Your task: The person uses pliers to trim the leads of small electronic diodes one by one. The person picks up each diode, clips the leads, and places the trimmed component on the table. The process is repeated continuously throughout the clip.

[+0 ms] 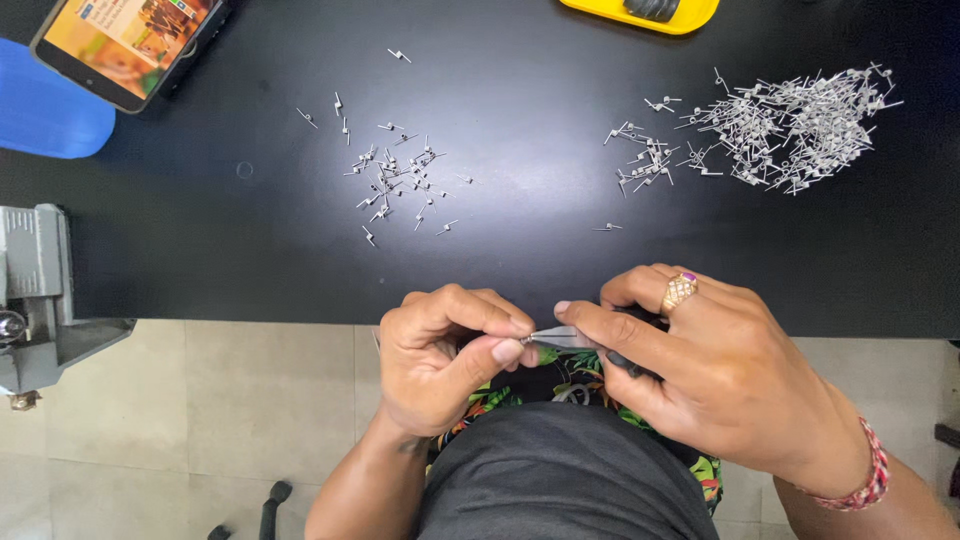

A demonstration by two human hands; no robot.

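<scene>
Where my left hand (440, 350) meets my right hand (700, 370), just off the near edge of the bench (200, 230), I can barely make out the small metal piece (527, 339): the left fingers (505, 350) pinch it and hide most of it. My right fingers are closed around the pliers (565, 336), whose handles disappear under my palm. Toward the far right corner lies a large heap of wire pieces (790, 125); a smaller scatter (395, 185) sits mid-bench. A phone (120, 40) is cut off at the far left corner, a yellow tray (640, 15) at the far edge, and a grey vise (40, 290) at the left edge.
</scene>
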